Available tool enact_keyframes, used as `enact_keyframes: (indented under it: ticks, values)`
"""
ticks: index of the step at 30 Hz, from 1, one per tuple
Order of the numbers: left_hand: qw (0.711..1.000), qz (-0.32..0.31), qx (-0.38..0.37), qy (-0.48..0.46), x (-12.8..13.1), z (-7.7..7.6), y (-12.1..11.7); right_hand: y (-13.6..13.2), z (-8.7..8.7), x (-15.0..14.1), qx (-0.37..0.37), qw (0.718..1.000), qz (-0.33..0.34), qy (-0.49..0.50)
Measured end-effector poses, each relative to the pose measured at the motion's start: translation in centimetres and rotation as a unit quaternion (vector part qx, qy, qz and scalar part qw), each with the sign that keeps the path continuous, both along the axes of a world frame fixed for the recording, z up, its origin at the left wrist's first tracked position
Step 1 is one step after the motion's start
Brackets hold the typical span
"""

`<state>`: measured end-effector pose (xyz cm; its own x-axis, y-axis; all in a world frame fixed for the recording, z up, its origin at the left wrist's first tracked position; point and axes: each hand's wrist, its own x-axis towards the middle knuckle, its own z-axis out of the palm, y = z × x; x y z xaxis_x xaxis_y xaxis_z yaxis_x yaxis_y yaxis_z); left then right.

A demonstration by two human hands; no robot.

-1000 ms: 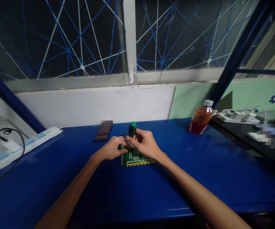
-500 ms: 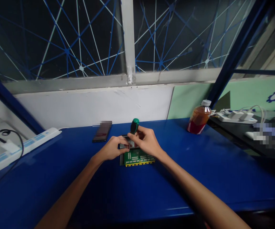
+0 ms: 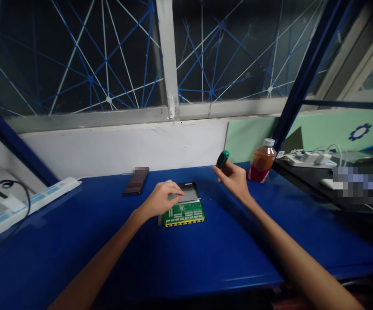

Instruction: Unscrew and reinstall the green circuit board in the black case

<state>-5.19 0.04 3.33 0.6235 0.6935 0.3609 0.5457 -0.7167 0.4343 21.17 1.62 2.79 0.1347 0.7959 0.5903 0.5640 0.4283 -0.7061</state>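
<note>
In my right hand [image 3: 236, 180] is a screwdriver [image 3: 223, 159] with a green and black handle. The hand is raised right of the device, and the screwdriver's shaft cannot be made out. On the desk lies a green circuit board [image 3: 186, 212] with a yellow strip along its near edge. Behind it is a shallow metal case [image 3: 191, 192] with a dark rim. My left hand [image 3: 162, 199] is over the left side of board and case, its thumb and fingers drawn together at the case. Whatever sits between those fingertips is too small to tell.
A dark phone [image 3: 136, 181] lies behind my left hand. On the left is a white power strip [image 3: 49, 191] with a black cable. A bottle of reddish drink [image 3: 262, 161] stands at the back right, near another power strip [image 3: 312, 160]. Tiny specks lie right of the case.
My right hand has moved right, lifting the screwdriver away from the device. My left hand stays at the case, whose inside now shows. The view has shifted slightly.
</note>
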Motion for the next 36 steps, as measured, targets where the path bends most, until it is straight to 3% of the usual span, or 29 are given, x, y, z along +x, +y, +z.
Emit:
enact_keyframes:
  ticks: [5,9,15,20,25,30,36]
  values:
    - [0.992,-0.032,0.039,0.119,4.3,0.9,1.0,0.8,-0.8,1.3,-0.005,0.995,-0.074,-0.068]
    - [0.987,-0.040,0.055,0.147,7.4,-0.2,1.8,0.9,-1.1,1.3,-0.071,0.983,-0.088,-0.146]
    - [0.979,-0.025,0.095,0.178,9.2,-2.0,2.0,1.0,-2.3,1.6,-0.208,0.920,-0.083,-0.322]
    - [0.984,-0.011,0.102,0.144,7.3,-0.9,0.8,1.1,-3.1,1.5,-0.234,0.896,-0.070,-0.372]
    - [0.991,-0.006,0.063,0.114,2.7,0.2,-0.6,0.9,-3.4,1.2,-0.233,0.885,-0.050,-0.400]
    - [0.994,-0.011,-0.007,0.109,-1.4,-0.9,-0.6,0.8,-3.5,1.4,-0.224,0.880,-0.034,-0.418]
    - [0.993,-0.016,-0.025,0.119,-2.4,-1.8,-0.4,0.7,-3.3,1.8,-0.217,0.886,-0.028,-0.408]
